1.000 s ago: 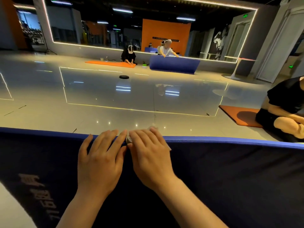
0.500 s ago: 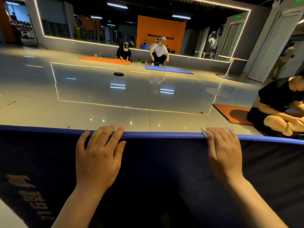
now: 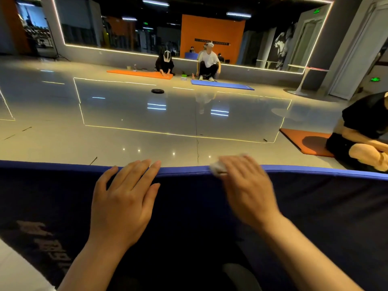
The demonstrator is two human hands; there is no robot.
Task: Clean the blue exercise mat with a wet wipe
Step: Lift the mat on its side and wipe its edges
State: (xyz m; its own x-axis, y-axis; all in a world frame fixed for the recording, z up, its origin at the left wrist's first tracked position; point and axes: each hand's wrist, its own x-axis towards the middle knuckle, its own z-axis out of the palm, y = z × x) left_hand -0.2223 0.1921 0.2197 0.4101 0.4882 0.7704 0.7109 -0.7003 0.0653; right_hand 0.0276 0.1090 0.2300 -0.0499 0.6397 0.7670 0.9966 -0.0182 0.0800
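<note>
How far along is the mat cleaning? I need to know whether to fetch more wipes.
Nothing visibly marks finished areas. In hand: the right hand presses a wet wipe on the blue mat's top edge, blurred mid-stroke, while the left hand lies flat, steadying it. Whether the dark face below still needs wiping cannot be told.

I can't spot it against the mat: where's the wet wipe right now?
In the head view, the wet wipe is under the right hand fingertips on the blue mat far edge, right of the left hand.
</note>
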